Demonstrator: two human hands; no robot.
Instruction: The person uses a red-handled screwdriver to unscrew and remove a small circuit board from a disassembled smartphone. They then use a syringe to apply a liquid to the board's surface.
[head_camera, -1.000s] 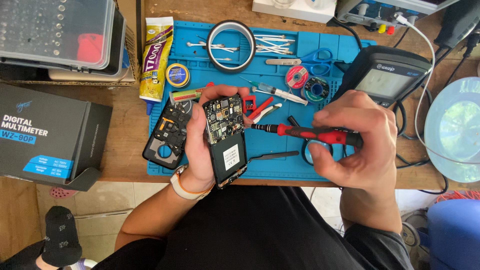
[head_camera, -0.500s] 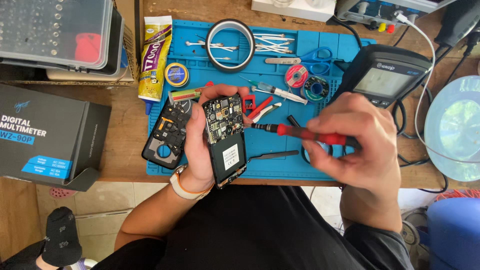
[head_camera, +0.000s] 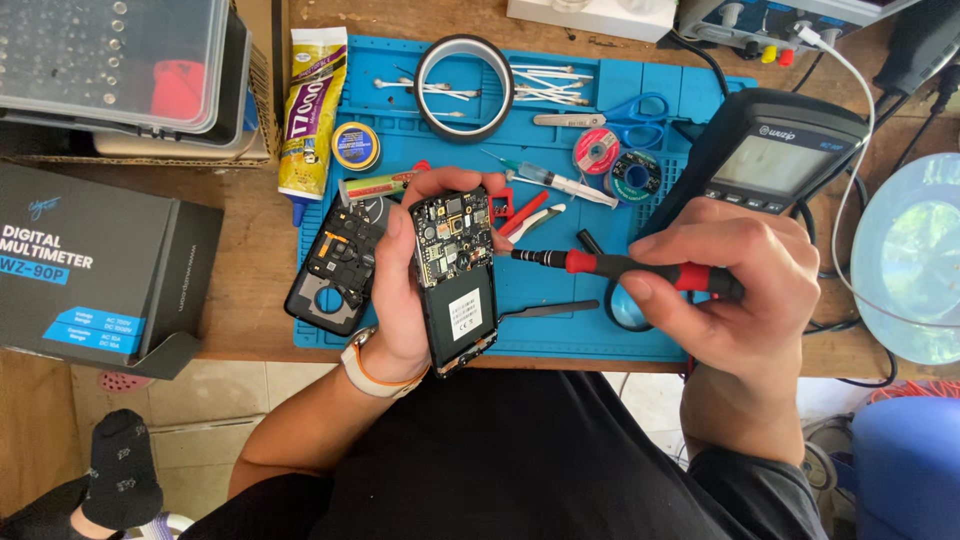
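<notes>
My left hand (head_camera: 405, 300) grips an opened phone (head_camera: 455, 275) with its back off, circuit board and white-labelled battery facing up, held above the blue work mat (head_camera: 560, 320). In my right hand (head_camera: 745, 295) is a red and black screwdriver (head_camera: 610, 265), held level, its tip touching the right edge of the phone's board. The phone's removed black back cover (head_camera: 335, 270) lies on the mat just left of my left hand.
On the mat lie a tape ring (head_camera: 462, 72), cotton swabs, blue scissors (head_camera: 625, 112), solder spools, a syringe, tweezers (head_camera: 548, 310) and a glue tube (head_camera: 312, 110). A multimeter (head_camera: 770, 155) stands at the right. A dark box (head_camera: 90, 270) and a clear parts case (head_camera: 110, 60) sit left.
The screwdriver has shifted slightly with my right hand, staying at the phone's right edge. My left hand holds the phone almost in the same place.
</notes>
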